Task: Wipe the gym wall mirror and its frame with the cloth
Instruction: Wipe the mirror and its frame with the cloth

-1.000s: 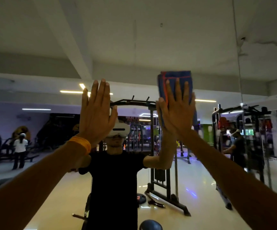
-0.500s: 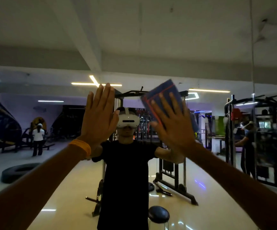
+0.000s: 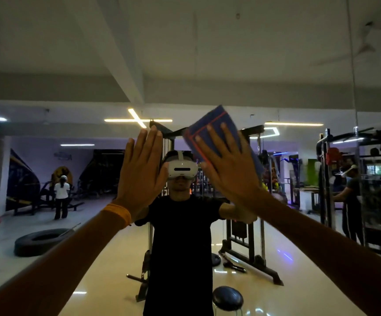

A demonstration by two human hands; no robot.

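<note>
Change: cloth [image 3: 210, 126] and right hand [image 3: 228, 169], upright a second ago, now lean toward the reflected headset [image 3: 181, 169].
Right hand: spread flat, pressing cloth to mirror [image 3: 71, 65], up-right of headset.
Left hand [image 3: 139, 172]: flat, fingers together, bare, left of headset.
Cloth axis: up-left.

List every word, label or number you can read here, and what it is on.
None is legible.
Wall sign, far left: too blurred to read.
Screen, far right: too small.
Cloth: red lines only, no lettering.
</note>
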